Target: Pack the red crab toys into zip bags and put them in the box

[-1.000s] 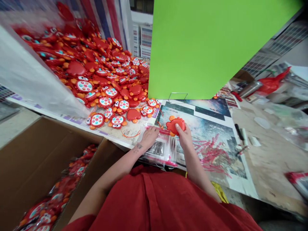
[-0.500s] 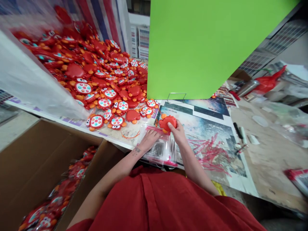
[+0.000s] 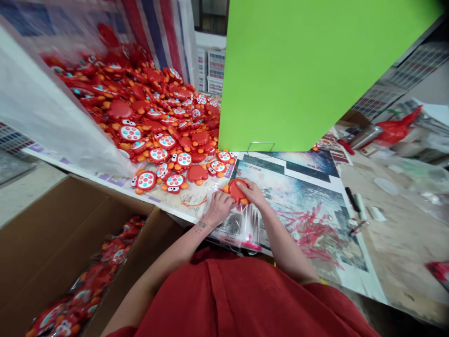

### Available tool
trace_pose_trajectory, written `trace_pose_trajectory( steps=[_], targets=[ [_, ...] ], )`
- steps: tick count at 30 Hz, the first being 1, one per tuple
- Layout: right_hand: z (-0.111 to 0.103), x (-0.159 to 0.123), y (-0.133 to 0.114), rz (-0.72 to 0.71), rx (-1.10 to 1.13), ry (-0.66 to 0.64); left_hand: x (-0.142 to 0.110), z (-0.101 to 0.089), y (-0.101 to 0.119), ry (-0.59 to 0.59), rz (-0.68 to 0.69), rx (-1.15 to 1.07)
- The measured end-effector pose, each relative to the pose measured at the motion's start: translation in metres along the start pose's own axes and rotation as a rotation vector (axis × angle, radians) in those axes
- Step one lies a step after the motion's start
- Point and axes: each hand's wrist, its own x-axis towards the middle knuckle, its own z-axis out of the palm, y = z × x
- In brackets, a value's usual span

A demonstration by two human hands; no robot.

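Observation:
My right hand (image 3: 254,193) grips a red crab toy (image 3: 237,191) with orange feet, its plain red side up and my thumb across it. The toy is at the mouth of a clear plastic zip bag (image 3: 234,229) lying on the table. At the bag's upper left edge, my left hand (image 3: 219,207) has its fingers curled onto the plastic, close beside the toy. How far the toy is inside the bag I cannot tell. An orange cord (image 3: 192,204) lies left of my left hand.
A heap of red crab toys (image 3: 164,119) spreads from a striped sack (image 3: 164,32). An open carton (image 3: 45,206) with bagged toys stands lower left. A tall green panel (image 3: 280,75) rises behind the table. Pink strips (image 3: 315,234) and markers (image 3: 352,200) lie right.
My right hand has brought the crab toy down and left to the bag's mouth, near my left hand. My left fingers are now more curled at the bag's edge. The view has shifted slightly.

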Motion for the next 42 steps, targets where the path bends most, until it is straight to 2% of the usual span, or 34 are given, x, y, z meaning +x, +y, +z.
trace_pose_trajectory(
  steps=[4, 7, 8, 10, 12, 15, 18, 21, 24, 27, 32, 35, 38, 40, 42],
  targets=[
    [0.008, 0.000, 0.002, -0.015, -0.006, -0.201, 0.001, 0.001, 0.000, 0.031, -0.013, -0.032],
    [0.010, 0.001, 0.000, -0.080, -0.120, -0.295, 0.002, 0.002, 0.000, 0.082, -0.003, -0.092],
    [0.008, 0.001, -0.001, -0.116, -0.196, -0.276, 0.002, 0.002, 0.000, 0.086, -0.003, -0.116],
    [-0.001, -0.001, -0.002, -0.135, -0.384, -0.146, 0.004, 0.003, -0.001, 0.072, -0.018, -0.166],
    [-0.012, -0.009, -0.002, -0.050, -0.554, -0.004, 0.005, 0.002, -0.002, 0.049, -0.046, -0.219],
    [-0.024, -0.028, 0.002, 0.103, -0.661, 0.002, 0.007, 0.000, -0.002, 0.019, -0.079, -0.313],
    [-0.022, -0.047, 0.007, 0.149, -0.599, -0.062, 0.011, -0.004, -0.004, -0.041, -0.100, -0.409],
    [-0.013, -0.056, 0.009, 0.173, -0.539, -0.079, 0.016, -0.013, -0.007, -0.147, -0.115, -0.473],
    [-0.004, -0.059, 0.010, 0.146, -0.531, -0.026, 0.019, -0.025, -0.009, -0.247, -0.127, -0.491],
    [0.003, -0.061, 0.010, 0.097, -0.547, 0.078, 0.020, -0.035, -0.008, -0.281, -0.174, -0.469],
    [0.018, -0.064, 0.009, 0.040, -0.376, 0.233, 0.021, -0.042, 0.004, -0.207, -0.201, -0.452],
    [0.026, -0.064, 0.004, 0.005, -0.220, 0.313, 0.021, -0.044, 0.017, -0.228, -0.211, -0.435],
    [0.029, -0.063, -0.001, -0.003, -0.082, 0.329, 0.019, -0.047, 0.026, -0.250, -0.244, -0.362],
    [0.028, -0.062, -0.003, 0.003, 0.008, 0.325, 0.016, -0.049, 0.025, -0.164, -0.257, -0.327],
    [0.025, -0.062, -0.003, 0.011, 0.089, 0.324, 0.011, -0.049, 0.019, -0.013, -0.323, -0.340]
  ],
)
